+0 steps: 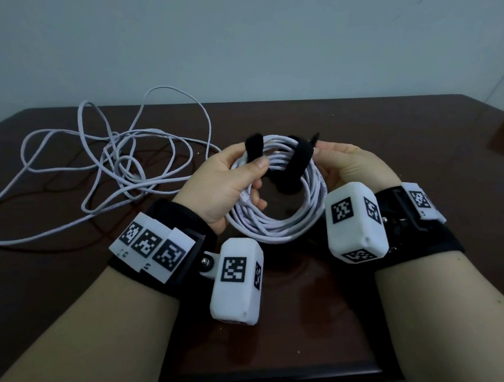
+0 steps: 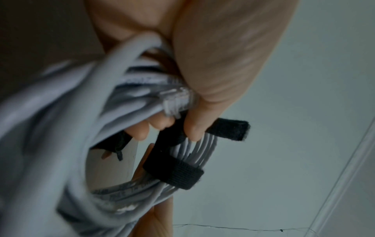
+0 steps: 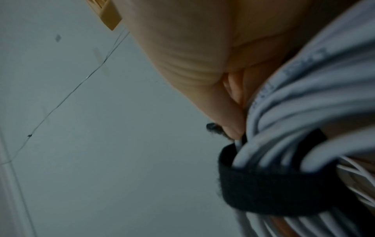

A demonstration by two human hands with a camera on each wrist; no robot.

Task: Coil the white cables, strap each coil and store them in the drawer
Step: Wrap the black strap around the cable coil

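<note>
A coiled white cable (image 1: 279, 224) is held upright above the dark table (image 1: 282, 322) between both hands. My left hand (image 1: 229, 177) grips the coil's upper left, its thumb pressing one end of the black strap (image 1: 255, 149) against the strands. The black strap (image 1: 298, 164) loops round the top of the coil. My right hand (image 1: 343, 161) holds the coil's upper right and pinches the strap's other end (image 1: 315, 138). In the left wrist view the strap (image 2: 174, 173) wraps the strands and a clear plug (image 2: 176, 99) lies under the thumb. The right wrist view has the strap (image 3: 263, 192) round the bundle.
A second white cable (image 1: 110, 158) lies loose and tangled on the table's far left. A pale wall (image 1: 265, 42) stands behind the table. The table's front edge (image 1: 271, 378) is near my forearms. No drawer is in view.
</note>
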